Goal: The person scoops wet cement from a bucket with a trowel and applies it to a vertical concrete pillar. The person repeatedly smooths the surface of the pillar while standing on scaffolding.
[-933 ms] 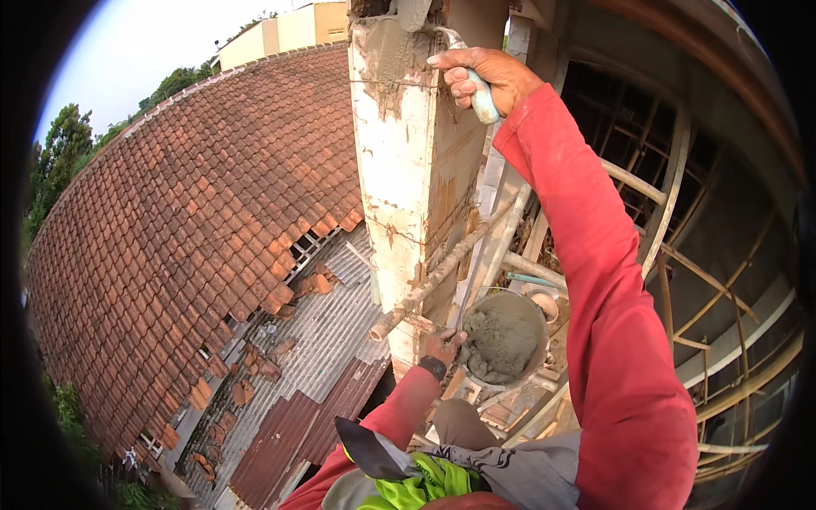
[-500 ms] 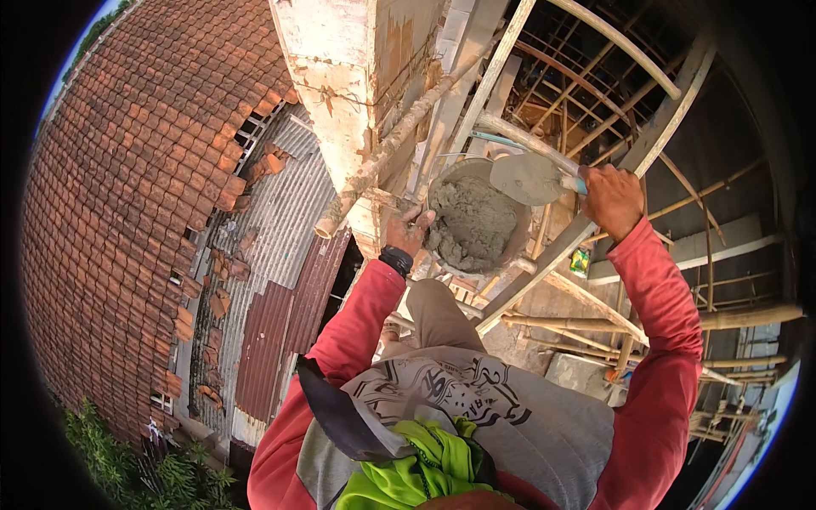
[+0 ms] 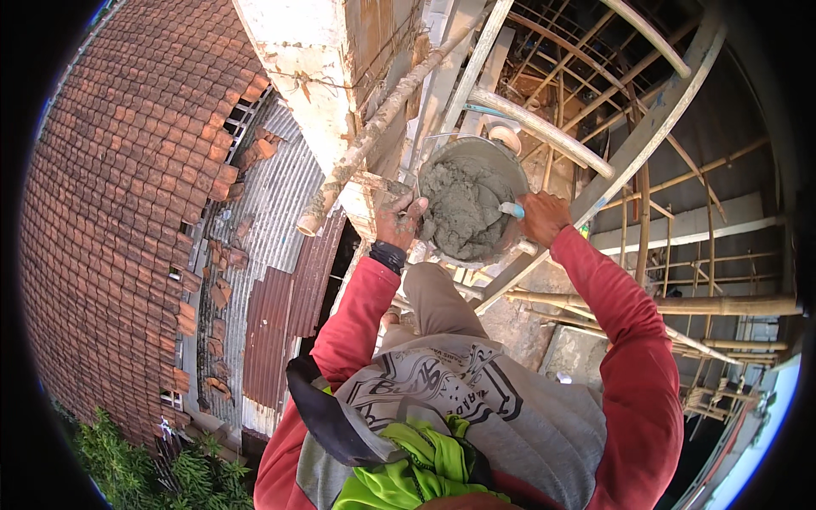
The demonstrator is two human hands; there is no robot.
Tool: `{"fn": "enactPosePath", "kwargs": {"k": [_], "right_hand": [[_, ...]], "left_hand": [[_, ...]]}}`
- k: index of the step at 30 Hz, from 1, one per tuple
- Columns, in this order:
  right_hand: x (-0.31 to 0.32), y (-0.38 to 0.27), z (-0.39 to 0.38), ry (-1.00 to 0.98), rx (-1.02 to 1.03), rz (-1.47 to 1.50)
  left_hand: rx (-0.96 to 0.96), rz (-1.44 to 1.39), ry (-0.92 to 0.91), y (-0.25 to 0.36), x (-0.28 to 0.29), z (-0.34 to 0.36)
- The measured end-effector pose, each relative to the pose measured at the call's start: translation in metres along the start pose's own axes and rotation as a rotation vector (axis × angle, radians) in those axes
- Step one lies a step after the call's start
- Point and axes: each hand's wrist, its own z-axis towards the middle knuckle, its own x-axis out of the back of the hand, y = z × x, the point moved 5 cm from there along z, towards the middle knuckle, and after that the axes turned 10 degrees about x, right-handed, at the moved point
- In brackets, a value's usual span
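Note:
My right hand (image 3: 544, 217) is closed round the pale blue handle of a trowel (image 3: 512, 209), whose blade is mostly hidden in grey wet mortar (image 3: 466, 194) inside a metal bucket (image 3: 493, 163). My left hand (image 3: 399, 219) is curled at the bucket's left edge, gripping it, close to a short wooden crosspiece (image 3: 374, 182). Above my left hand, a rough pole (image 3: 374, 127) slants across a weathered pale column (image 3: 310, 51) that has wire ties round it.
A tiled roof (image 3: 119, 221) and rusty corrugated sheets (image 3: 272, 331) lie below on the left. Ladder-like rails (image 3: 552, 127), a long diagonal beam (image 3: 637, 144) and bamboo scaffolding (image 3: 705, 302) fill the right. My bent knee (image 3: 433, 297) is beneath the bucket, with foliage (image 3: 127, 459) at bottom left.
My right hand and trowel came down from high on the column to over the bucket; the blade then sank into the mortar. The view tilted downward. My left hand stays at the bucket.

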Motion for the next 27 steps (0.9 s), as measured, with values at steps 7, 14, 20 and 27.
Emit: {"fn": "enactPosePath", "kwargs": {"k": [7,14,20,27], "right_hand": [[-0.008,0.03,-0.026,0.045,-0.037,0.223],[0.034,0.064,-0.057,0.233,-0.08,0.239],[0.171,0.048,-0.086,0.344,0.144,0.245],[0.342,-0.053,-0.084,0.362,0.657,0.566]], "left_hand": [[0.081,-0.011,0.013,0.002,0.007,-0.01],[0.125,0.026,0.033,0.03,0.009,-0.024],[0.071,-0.085,-0.008,-0.002,0.001,-0.003],[0.025,0.099,0.08,-0.009,0.01,-0.008]]}}
